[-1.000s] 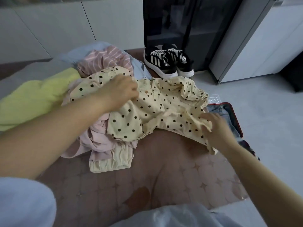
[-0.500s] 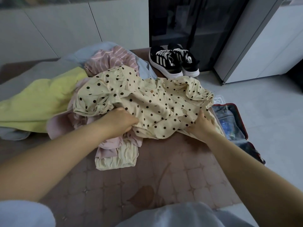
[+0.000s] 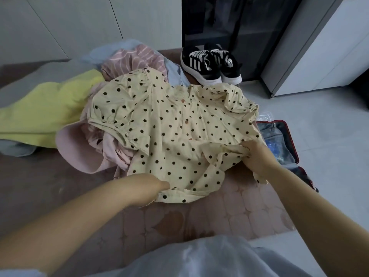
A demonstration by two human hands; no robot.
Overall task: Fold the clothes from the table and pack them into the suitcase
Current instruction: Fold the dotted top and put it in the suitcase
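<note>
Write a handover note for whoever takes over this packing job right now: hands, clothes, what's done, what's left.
Left hand: grip on the near hem of the cream blouse with black polka dots.
Right hand: grip on a bunched fold at the blouse's right side.
The blouse lies spread and unfolded on top of the pile on the brown patterned table.
Also unfolded in the pile: yellow garment, pale pink garment, pink striped garment.
Red-rimmed suitcase: open on the floor to the right, with some items already inside.
Left: fold the blouse, pack it, then do the rest of the pile.
</note>
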